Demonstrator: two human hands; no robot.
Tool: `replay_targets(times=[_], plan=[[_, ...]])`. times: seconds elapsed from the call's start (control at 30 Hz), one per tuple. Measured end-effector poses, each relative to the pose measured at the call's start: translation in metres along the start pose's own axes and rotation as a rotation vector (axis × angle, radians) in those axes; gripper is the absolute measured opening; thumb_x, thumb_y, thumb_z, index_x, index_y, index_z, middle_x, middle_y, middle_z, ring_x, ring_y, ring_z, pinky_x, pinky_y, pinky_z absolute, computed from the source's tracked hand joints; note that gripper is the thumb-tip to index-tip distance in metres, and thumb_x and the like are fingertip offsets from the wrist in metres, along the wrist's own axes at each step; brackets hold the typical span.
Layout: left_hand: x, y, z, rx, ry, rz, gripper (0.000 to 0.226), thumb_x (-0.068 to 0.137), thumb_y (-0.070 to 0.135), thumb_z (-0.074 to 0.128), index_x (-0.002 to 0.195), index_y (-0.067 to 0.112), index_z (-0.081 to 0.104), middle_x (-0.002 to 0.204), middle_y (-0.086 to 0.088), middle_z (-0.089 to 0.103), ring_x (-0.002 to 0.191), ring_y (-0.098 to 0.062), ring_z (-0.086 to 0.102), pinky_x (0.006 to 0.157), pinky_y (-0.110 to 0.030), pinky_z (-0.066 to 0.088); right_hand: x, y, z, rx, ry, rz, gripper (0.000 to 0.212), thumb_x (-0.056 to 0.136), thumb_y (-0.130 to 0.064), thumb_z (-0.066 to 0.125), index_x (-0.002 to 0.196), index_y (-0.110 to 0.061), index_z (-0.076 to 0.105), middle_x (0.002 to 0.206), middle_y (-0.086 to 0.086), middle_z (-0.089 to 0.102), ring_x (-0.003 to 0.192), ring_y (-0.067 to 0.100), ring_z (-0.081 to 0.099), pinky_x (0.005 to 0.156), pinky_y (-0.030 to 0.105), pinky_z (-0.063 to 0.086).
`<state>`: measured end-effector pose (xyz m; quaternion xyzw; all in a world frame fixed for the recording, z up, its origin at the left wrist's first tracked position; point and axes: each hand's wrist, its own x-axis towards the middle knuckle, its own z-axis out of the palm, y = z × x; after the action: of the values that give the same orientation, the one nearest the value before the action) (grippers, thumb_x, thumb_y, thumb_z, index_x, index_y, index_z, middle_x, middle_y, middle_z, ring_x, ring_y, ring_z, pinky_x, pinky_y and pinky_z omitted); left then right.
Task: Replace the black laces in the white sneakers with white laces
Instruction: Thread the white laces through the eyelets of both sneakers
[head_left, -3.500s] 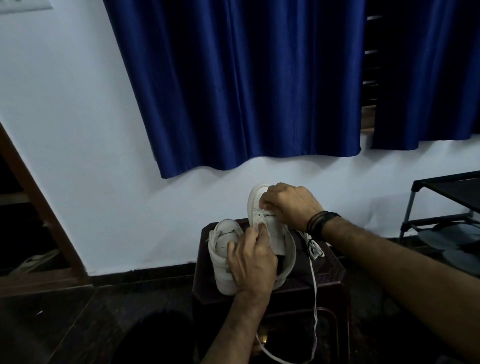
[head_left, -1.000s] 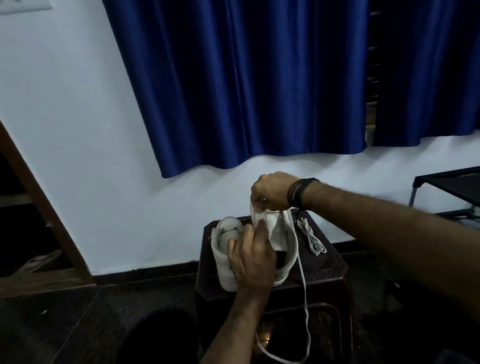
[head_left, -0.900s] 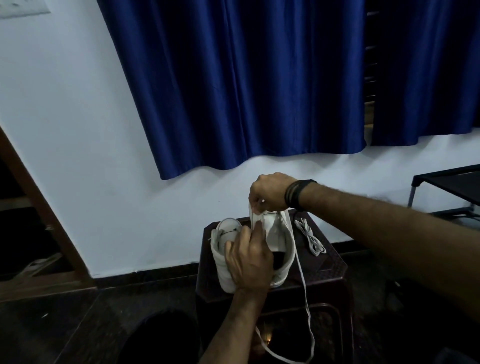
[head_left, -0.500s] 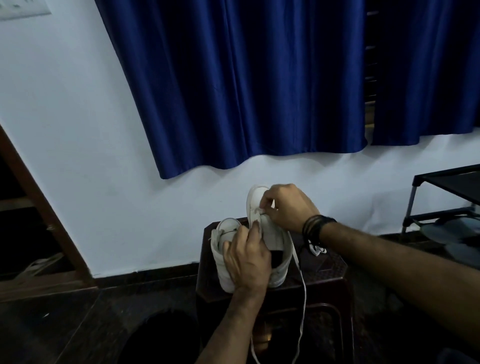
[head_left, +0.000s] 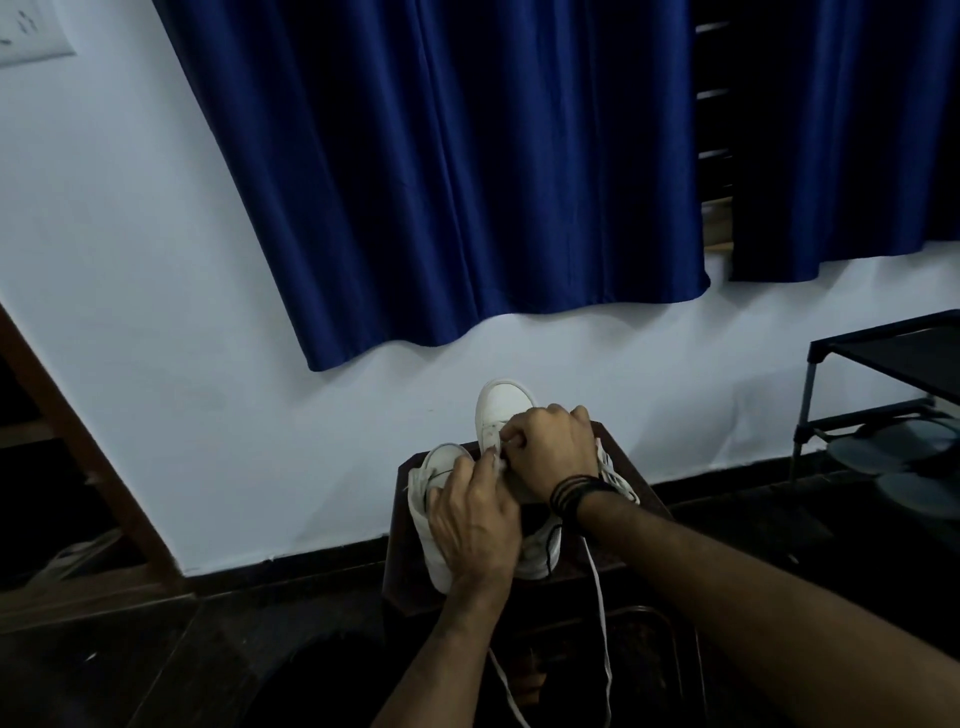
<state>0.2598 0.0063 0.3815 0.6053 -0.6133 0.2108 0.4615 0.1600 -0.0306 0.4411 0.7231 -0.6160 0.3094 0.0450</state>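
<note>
Head view: two white sneakers (head_left: 498, 415) stand on a dark worktop (head_left: 639, 499)
Right hand (head_left: 553, 449) pinches the white lace (head_left: 602, 623) at the raised sneaker's eyelets; left hand (head_left: 475, 525) clasps that sneaker's side, lace ends hanging down front

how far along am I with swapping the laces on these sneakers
Done: no black lace shows on the raised sneaker. In hand: both hands work at its eyelets, right hand and left hand, with a white lace hanging loose off the stool. Left: finish threading it, then do the other sneaker, where a thin dark strand shows. A second white lace waits bundled.
</note>
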Motion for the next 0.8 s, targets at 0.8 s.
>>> replay_targets(times=[0.8], plan=[[0.018, 0.001, 0.016, 0.224, -0.246, -0.203, 0.006, 0.073, 0.016, 0.071, 0.073, 0.010, 0.072, 0.078, -0.006, 0.068, 0.069, -0.030, 0.066, 0.077, -0.046, 0.051, -0.043, 0.048, -0.022, 0.217, -0.010, -0.057, 0.008, 0.083, -0.024, 0.065, 0.082, -0.032, 0.068, 0.115, -0.018, 0.050, 0.108, 0.010, 0.040, 0.084, 0.029, 0.017]])
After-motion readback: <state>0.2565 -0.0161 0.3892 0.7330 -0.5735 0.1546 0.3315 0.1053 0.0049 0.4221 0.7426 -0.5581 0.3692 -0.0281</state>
